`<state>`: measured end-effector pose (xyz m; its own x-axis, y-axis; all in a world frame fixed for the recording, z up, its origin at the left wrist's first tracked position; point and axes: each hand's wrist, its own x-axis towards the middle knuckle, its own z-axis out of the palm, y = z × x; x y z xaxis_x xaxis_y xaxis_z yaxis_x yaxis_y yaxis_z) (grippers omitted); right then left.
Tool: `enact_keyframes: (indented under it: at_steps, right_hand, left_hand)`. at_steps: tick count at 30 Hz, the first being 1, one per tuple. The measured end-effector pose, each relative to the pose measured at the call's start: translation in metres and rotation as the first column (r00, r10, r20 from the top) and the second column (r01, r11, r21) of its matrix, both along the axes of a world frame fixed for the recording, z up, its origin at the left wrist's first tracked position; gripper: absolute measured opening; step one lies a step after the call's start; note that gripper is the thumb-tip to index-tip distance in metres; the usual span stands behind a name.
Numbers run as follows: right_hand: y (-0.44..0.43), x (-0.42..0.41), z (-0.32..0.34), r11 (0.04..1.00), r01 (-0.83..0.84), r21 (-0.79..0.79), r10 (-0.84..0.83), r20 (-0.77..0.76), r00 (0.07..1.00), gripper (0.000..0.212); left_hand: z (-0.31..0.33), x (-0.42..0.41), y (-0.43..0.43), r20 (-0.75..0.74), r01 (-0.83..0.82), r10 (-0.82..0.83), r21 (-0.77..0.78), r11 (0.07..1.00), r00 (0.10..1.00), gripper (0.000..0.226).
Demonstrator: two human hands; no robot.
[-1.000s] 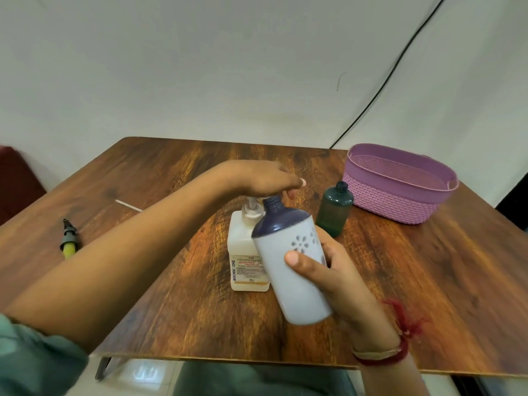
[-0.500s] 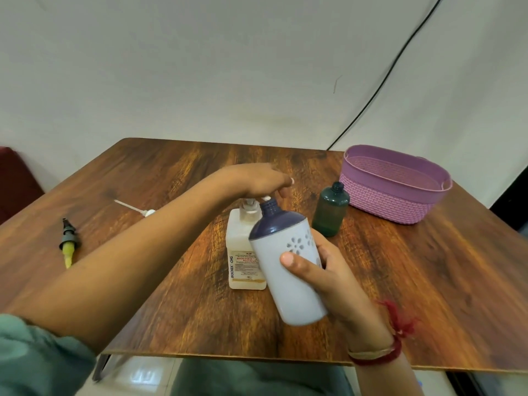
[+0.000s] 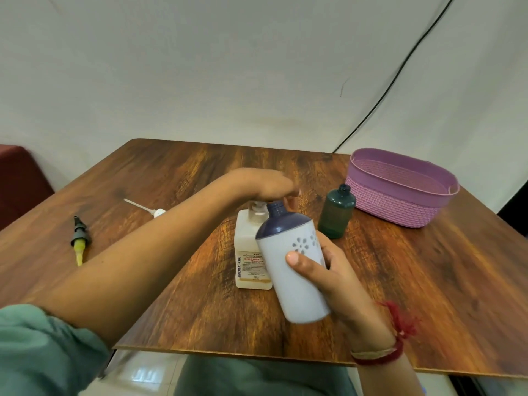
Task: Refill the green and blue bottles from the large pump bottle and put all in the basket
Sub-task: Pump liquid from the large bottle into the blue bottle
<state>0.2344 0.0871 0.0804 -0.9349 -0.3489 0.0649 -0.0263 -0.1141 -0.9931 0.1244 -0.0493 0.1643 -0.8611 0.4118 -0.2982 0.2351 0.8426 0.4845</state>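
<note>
Filling blue bottle (image 3: 291, 264), gripped in right hand (image 3: 340, 284); pressing pump bottle (image 3: 248, 247) with left hand (image 3: 263, 184). Yet to put all in purple basket (image 3: 400, 204).

glossy wood-grain table (image 3: 428, 281), woven-look plastic basket (image 3: 394, 207)

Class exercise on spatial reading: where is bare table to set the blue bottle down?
Bare: the near right corner, in front of the purple basket; the far strip behind the left hand. Crowded: around the pump bottle and green bottle.
</note>
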Motion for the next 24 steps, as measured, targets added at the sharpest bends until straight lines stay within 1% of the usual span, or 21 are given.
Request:
enact_keyframes:
  at_steps: [2,4,7,9,12,13,15,19,24]
  right_hand:
    - [0.0004,-0.0001,-0.0001,1.0,0.012,0.0,-0.012,-0.004,1.0,0.058]
    - [0.0029,0.0012,0.0009,1.0,0.014,0.003,-0.014,-0.017,1.0,0.058]
    - [0.0081,0.0023,0.0027,1.0,0.01,-0.013,-0.01,-0.03,0.999,0.054]
    - [0.009,0.0016,0.0016,1.0,0.005,-0.002,-0.005,-0.035,0.999,0.055]
    - [0.0058,0.001,-0.0028,1.0,-0.005,0.0,0.005,-0.025,1.0,0.059]
    - [0.0045,0.0011,-0.0046,1.0,-0.008,0.001,0.008,-0.02,1.0,0.059]
    - [0.0032,0.0019,-0.0068,1.0,-0.014,0.002,0.014,-0.007,1.0,0.06]
    - [0.0068,0.0018,-0.0048,1.0,-0.01,-0.006,0.01,-0.011,1.0,0.059]
    - [0.0076,-0.0018,-0.0044,1.0,-0.009,0.001,0.009,-0.022,1.0,0.059]
  left_hand:
    - [-0.0016,-0.0003,0.0005,-0.01,0.014,-0.015,-0.054,0.998,1.0,0.04]
    - [-0.0001,0.0006,0.0022,-0.004,0.036,-0.036,-0.062,0.997,0.999,0.041]
    - [0.0063,0.0005,0.0021,-0.003,-0.012,0.013,0.034,0.999,1.0,0.041]
    - [0.0054,0.0005,0.0002,-0.015,-0.013,0.014,0.073,0.997,1.0,0.04]
    - [-0.0003,0.0042,0.0022,-0.034,0.043,-0.043,-0.012,0.999,0.998,0.034]
    - [-0.002,0.004,0.0028,-0.045,0.029,-0.03,-0.022,0.999,0.999,0.033]
    - [-0.001,0.0013,0.0024,-0.057,-0.007,0.007,-0.006,1.0,0.998,0.033]
    - [0.0031,-0.0006,0.0004,-0.033,0.007,-0.006,0.026,1.0,0.999,0.038]
    - [-0.0016,-0.0033,0.0024,-0.044,0.041,-0.043,-0.032,0.999,0.998,0.031]
